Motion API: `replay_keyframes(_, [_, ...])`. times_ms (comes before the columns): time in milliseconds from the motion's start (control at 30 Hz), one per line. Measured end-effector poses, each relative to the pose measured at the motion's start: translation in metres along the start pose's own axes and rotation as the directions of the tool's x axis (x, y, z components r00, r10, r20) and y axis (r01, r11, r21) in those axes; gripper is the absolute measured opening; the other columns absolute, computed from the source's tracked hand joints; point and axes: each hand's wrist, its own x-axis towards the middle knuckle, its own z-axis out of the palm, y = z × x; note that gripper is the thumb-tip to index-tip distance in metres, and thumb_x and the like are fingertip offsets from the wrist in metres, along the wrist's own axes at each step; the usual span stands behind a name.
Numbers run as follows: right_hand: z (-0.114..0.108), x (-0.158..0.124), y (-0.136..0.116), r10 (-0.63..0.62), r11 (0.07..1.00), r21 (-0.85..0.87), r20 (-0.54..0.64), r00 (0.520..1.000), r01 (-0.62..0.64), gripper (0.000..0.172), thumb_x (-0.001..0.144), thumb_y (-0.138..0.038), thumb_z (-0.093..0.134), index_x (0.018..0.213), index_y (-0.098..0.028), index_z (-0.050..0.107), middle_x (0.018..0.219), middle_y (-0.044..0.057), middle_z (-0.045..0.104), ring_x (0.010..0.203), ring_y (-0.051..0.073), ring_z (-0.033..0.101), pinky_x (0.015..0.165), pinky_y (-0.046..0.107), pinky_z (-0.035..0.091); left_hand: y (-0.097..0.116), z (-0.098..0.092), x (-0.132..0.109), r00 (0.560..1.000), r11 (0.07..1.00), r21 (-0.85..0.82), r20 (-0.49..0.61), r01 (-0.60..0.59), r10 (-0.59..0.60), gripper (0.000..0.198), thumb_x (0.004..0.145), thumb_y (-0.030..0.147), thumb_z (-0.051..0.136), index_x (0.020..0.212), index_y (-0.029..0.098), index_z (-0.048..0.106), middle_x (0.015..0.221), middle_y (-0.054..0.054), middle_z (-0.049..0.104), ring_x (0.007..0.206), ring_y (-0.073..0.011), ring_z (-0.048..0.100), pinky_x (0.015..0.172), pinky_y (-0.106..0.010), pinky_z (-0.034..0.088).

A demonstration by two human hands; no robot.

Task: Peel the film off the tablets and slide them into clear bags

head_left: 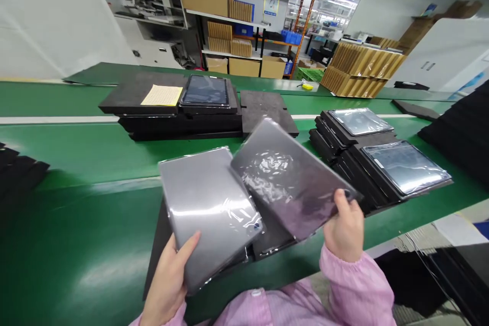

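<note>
My left hand (170,270) grips the lower left edge of a grey tablet (206,193) in clear film, thumb on its back. A camera lens shows near that tablet's right corner. With my right hand (346,226) I pinch the right corner of a second film-wrapped tablet (282,178), tilted and with its back up. The two tablets are close together, and the second one's left edge meets the first one's upper right side. Beneath them lies a black foam tray (156,254), mostly hidden.
Black foam trays (183,125) with a tablet (206,90) and a yellow label sheet (162,95) stand behind. To the right, two more stacks carry wrapped tablets (407,165). Dark foam (458,132) rises at the far right, and cardboard dividers (359,71) stand at the back.
</note>
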Motion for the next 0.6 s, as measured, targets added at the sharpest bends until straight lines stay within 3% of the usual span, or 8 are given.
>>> replay_keyframes(67, [-0.007, -0.002, -0.001, -0.221, 0.974, -0.082, -0.142, 0.965, 0.211, 0.038, 0.083, -0.051, 0.069, 0.093, -0.015, 0.072, 0.085, 0.008, 0.078, 0.082, 0.027, 0.076, 0.076, 0.039, 0.063, 0.002, -0.007, 0.005, 0.999, 1.0, -0.029, -0.055, -0.004, 0.003, 0.054, 0.06, 0.03, 0.078, 0.112, 0.023, 0.067, 0.092, -0.002, 0.077, 0.086, -0.0253, 0.073, 0.073, -0.032, 0.06])
replay_keyframes(100, [-0.009, -0.004, 0.0, -0.365, 0.925, -0.156, -0.12, 0.923, 0.346, 0.031, 0.085, -0.043, 0.07, 0.098, -0.015, 0.073, 0.09, 0.01, 0.079, 0.086, 0.028, 0.076, 0.08, 0.04, 0.063, 0.002, -0.009, 0.007, 0.997, 0.999, -0.046, -0.075, 0.001, -0.005, 0.05, 0.065, 0.028, 0.076, 0.114, 0.023, 0.067, 0.091, -0.002, 0.077, 0.084, -0.024, 0.073, 0.07, -0.031, 0.06])
replay_keyframes(167, [-0.013, -0.011, 0.005, -0.606, 0.731, -0.257, 0.182, 0.775, 0.632, 0.028, 0.089, -0.025, 0.065, 0.115, -0.018, 0.071, 0.107, 0.012, 0.077, 0.096, 0.031, 0.075, 0.086, 0.045, 0.063, 0.001, -0.013, 0.01, 0.994, 0.996, -0.082, -0.101, 0.027, -0.036, 0.043, 0.07, 0.024, 0.073, 0.113, 0.025, 0.068, 0.089, 0.0, 0.076, 0.078, -0.0214, 0.073, 0.063, -0.027, 0.058])
replay_keyframes(233, [-0.013, -0.017, 0.015, -0.638, 0.557, -0.171, 0.539, 0.55, 0.813, 0.04, 0.09, -0.012, 0.055, 0.127, -0.023, 0.066, 0.119, 0.01, 0.074, 0.107, 0.03, 0.072, 0.091, 0.047, 0.062, 0.0, -0.016, 0.011, 0.993, 0.992, -0.112, -0.1, 0.049, -0.061, 0.036, 0.072, 0.021, 0.072, 0.108, 0.025, 0.069, 0.086, 0.001, 0.076, 0.071, -0.0188, 0.071, 0.055, -0.024, 0.055])
replay_keyframes(300, [-0.008, -0.022, 0.026, -0.618, 0.471, -0.044, 0.696, 0.365, 0.881, 0.048, 0.088, -0.006, 0.047, 0.127, -0.026, 0.066, 0.118, 0.007, 0.074, 0.109, 0.028, 0.071, 0.094, 0.045, 0.062, 0.0, -0.018, 0.01, 0.991, 0.988, -0.136, -0.099, 0.072, -0.086, 0.03, 0.071, 0.019, 0.073, 0.1, 0.025, 0.07, 0.081, 0.002, 0.074, 0.063, -0.0167, 0.068, 0.049, -0.022, 0.051])
replay_keyframes(433, [0.0, -0.028, 0.037, -0.563, 0.422, 0.116, 0.811, 0.16, 0.899, 0.058, 0.083, 0.002, 0.04, 0.127, -0.025, 0.067, 0.111, 0.009, 0.076, 0.104, 0.026, 0.073, 0.091, 0.04, 0.062, 0.004, -0.022, 0.009, 0.984, 0.972, -0.214, -0.122, 0.102, -0.13, 0.013, 0.065, 0.018, 0.072, 0.071, 0.022, 0.062, 0.058, 0.004, 0.064, 0.046, -0.0133, 0.056, 0.041, -0.022, 0.044])
replay_keyframes(533, [-0.003, -0.028, 0.033, -0.426, 0.506, 0.132, 0.898, 0.114, 0.853, 0.057, 0.083, -0.007, 0.052, 0.137, -0.024, 0.06, 0.121, 0.015, 0.071, 0.111, 0.032, 0.069, 0.093, 0.047, 0.06, 0.006, -0.021, 0.009, 0.983, 0.949, -0.289, -0.094, 0.127, -0.161, 0.015, 0.055, 0.014, 0.066, 0.06, 0.02, 0.054, 0.053, 0.003, 0.061, 0.048, -0.0154, 0.057, 0.044, -0.024, 0.046])
replay_keyframes(600, [-0.005, -0.026, 0.028, -0.323, 0.605, 0.071, 0.932, 0.163, 0.793, 0.054, 0.081, -0.02, 0.064, 0.134, -0.025, 0.063, 0.126, 0.016, 0.068, 0.113, 0.037, 0.067, 0.095, 0.052, 0.059, 0.005, -0.018, 0.011, 0.989, 0.932, -0.343, -0.035, 0.12, -0.141, 0.018, 0.046, 0.011, 0.059, 0.061, 0.019, 0.057, 0.056, 0.001, 0.065, 0.052, -0.0184, 0.061, 0.048, -0.028, 0.05])
